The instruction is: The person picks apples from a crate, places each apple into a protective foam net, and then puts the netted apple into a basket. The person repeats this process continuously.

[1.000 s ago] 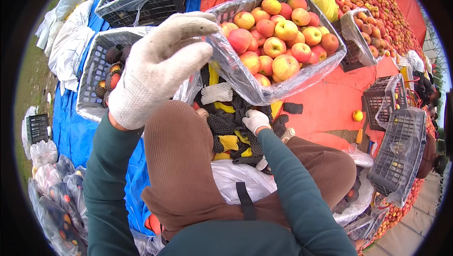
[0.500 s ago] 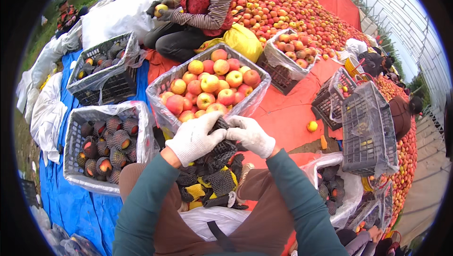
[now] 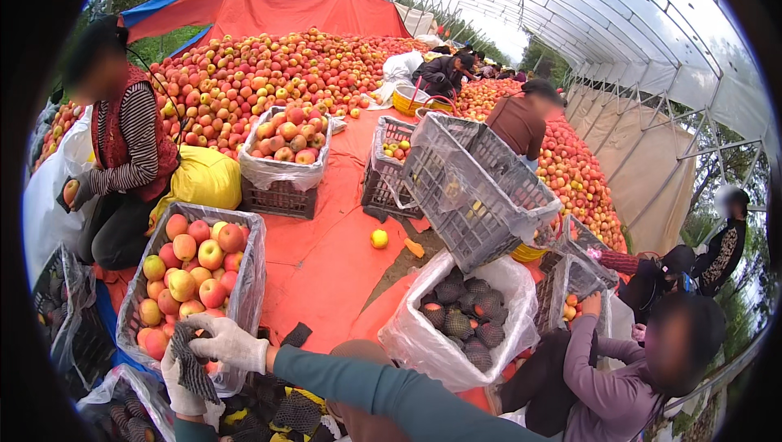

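Observation:
White knit gloves cover both my hands, which meet at the near edge of a plastic-lined crate [image 3: 252,279] of red and yellow apples [image 3: 183,283]. Between them is a black foam net sleeve [image 3: 194,369], limp and narrow. My right hand [image 3: 232,343] reaches across from the right and pinches its upper part. Lower down, my left hand [image 3: 181,393] grips the sleeve's side, partly covered by it. Any apple inside the sleeve cannot be made out. Loose black and yellow net sleeves [image 3: 273,417] lie heaped just below my hands.
A lined crate [image 3: 521,320] of netted apples stands right, beside a tilted grey crate [image 3: 464,197]. Another apple crate [image 3: 277,197] is farther back, before the large apple pile [image 3: 269,75]. One co-worker [image 3: 134,145] kneels left; another [image 3: 603,377] sits close right.
My view has swung to the right, bringing the seated co-worker and greenhouse frame into sight. My hands remain together at the apple crate, now with a net sleeve showing between them.

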